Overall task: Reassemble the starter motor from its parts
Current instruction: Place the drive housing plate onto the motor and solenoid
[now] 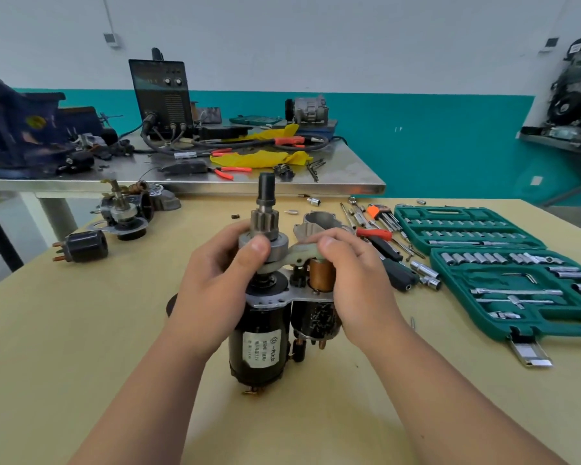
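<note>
On the middle of the tabletop (pixel 81 330) the motor (pixel 260 344) stands upright, my left hand (pixel 215 286) gripping its clutch (pixel 280 244) and my right hand (pixel 353 280) pinching the pale fork (pixel 299 255); I judge it heavy, rigid, maybe greasy, best held by its black body.

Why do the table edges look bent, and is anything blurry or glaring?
Head view: the wide-angle lens bows the steel workbench edge and stretches the forearms; the centre is sharp, where the left hand grips the grey toothed pinion drive and the right hand pinches the pale plastic fork lever; the dark blue vise at far left smears; lighting is even, with mild glare on the steel.
</note>
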### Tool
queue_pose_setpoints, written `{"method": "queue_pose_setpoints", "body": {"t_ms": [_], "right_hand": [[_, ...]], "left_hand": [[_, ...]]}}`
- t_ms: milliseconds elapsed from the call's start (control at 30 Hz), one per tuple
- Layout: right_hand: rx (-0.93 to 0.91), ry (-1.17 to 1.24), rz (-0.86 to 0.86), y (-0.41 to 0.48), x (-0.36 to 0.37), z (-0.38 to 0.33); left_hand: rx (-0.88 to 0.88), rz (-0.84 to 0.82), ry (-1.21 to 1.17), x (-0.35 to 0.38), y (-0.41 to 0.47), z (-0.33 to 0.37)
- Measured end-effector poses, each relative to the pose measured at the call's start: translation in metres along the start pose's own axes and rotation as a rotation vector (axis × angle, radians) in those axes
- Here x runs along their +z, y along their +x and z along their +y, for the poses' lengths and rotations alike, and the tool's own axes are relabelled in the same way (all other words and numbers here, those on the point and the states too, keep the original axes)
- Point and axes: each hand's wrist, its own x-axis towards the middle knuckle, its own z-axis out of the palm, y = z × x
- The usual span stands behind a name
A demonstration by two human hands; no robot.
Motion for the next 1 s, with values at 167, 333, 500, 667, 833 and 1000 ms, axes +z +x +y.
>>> {"method": "queue_pose_setpoints", "body": {"t_ms": [167,333,500,667,833,1000], "right_hand": [[0.026,0.069,0.014,0.001,-0.002,0.001],[-0.017,0.071,0.018,0.001,0.011,0.005],[0.015,0.040,0.003,0.005,0.028,0.008],[0.045,0.000,0.041,0.020,0.044,0.004],[0.069,0.054,0.193,0.079,0.005,0.008],[0.187,-0.345,0.326,0.099,-0.058,0.068]], "left_hand": [[0.027,0.085,0.025,0.008,-0.003,-0.003],[0.031,0.084,0.009,-0.008,-0.007,-0.003],[0.024,0.055,0.032,-0.026,-0.004,-0.003],[-0.043,0.145,0.028,-0.039,0.004,-0.012],[-0.262,0.322,-0.258,-0.063,0.015,-0.029],[-0.246,0.395,-0.474,-0.080,0.010,-0.044]]}}
